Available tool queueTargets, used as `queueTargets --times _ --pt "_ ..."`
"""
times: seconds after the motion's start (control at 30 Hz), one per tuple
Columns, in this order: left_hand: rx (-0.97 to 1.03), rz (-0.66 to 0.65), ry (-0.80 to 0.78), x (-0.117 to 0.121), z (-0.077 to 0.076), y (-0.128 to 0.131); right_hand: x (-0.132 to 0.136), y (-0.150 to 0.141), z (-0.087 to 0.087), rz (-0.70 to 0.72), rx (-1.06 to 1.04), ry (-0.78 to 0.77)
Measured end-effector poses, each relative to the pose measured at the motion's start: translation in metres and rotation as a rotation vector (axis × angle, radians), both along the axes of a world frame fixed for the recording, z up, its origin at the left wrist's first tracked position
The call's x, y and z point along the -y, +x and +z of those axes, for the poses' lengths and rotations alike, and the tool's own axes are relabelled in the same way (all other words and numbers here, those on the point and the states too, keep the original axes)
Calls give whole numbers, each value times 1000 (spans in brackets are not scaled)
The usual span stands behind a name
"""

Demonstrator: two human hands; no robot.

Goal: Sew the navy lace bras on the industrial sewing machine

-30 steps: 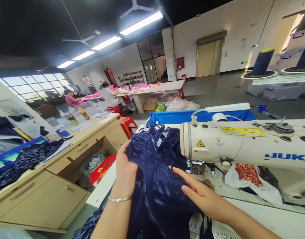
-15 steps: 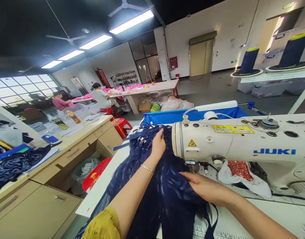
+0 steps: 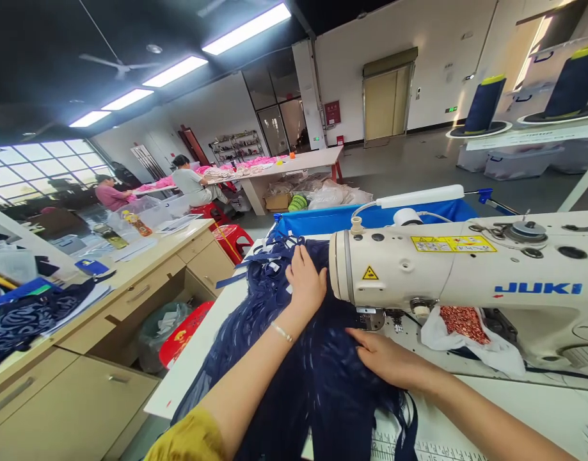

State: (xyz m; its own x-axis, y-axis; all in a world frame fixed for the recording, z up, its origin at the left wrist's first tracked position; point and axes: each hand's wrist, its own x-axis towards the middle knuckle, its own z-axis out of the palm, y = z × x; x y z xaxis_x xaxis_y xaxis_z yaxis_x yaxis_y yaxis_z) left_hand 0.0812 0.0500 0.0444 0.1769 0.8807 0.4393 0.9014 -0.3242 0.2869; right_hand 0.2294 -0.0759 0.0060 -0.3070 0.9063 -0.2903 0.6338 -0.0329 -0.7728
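A heap of navy sheer garments (image 3: 255, 346) with straps and small sliders lies over the table beside the sewing machine's head. On top of its far part rests my left hand (image 3: 307, 282), fingers stretched forward over the straps and slightly apart. Nearer the needle area, my right hand (image 3: 387, 355) is closed on the edge of a navy garment, thumb and forefinger pointing left; the other fingers are hidden under cloth. The white JUKI sewing machine (image 3: 457, 262) stands just right of both hands. Its presser foot (image 3: 397, 320) is apart from my right fingertips.
A white cloth bag of copper-coloured bits (image 3: 464, 326) sits under the machine arm. Behind hangs a blue cloth bin (image 3: 313, 221). Navy thread cones (image 3: 485, 105) stand at right. A drawer desk (image 3: 140, 282) and red stool (image 3: 185, 333) are left; two people sit farther back.
My left hand has turned and its fingers now stretch out over the straps instead of bunching at the heap's edge. My right hand stays nearly in place on the cloth. The view shifted slightly.
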Motion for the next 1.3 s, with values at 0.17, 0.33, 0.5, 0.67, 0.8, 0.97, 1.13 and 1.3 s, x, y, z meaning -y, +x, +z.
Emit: queueTargets --times 0.17,0.33,0.5,0.67,0.8,0.97,1.13,1.3 --pt "-352 -333 -318 56 -6 -18 0 8 4 89 -35 69" --pt "-393 -449 -441 59 -7 -34 0 21 2 1 116 316" --pt "-268 -487 -420 47 -4 -44 2 -4 -13 71 402 350" --pt "-204 -648 -437 50 -9 -31 2 -22 -20 31 574 352" --pt "-200 -718 -457 48 -18 -14 1 -14 -22 68 495 445" --pt "-304 -729 -490 43 -25 -2 -1 -11 -25 95 475 452" --pt "-514 -480 -286 50 -17 0 -5 -21 -42 -1 542 471" --pt "-669 -446 -295 50 -16 0 -9 -21 -53 -43 485 513"
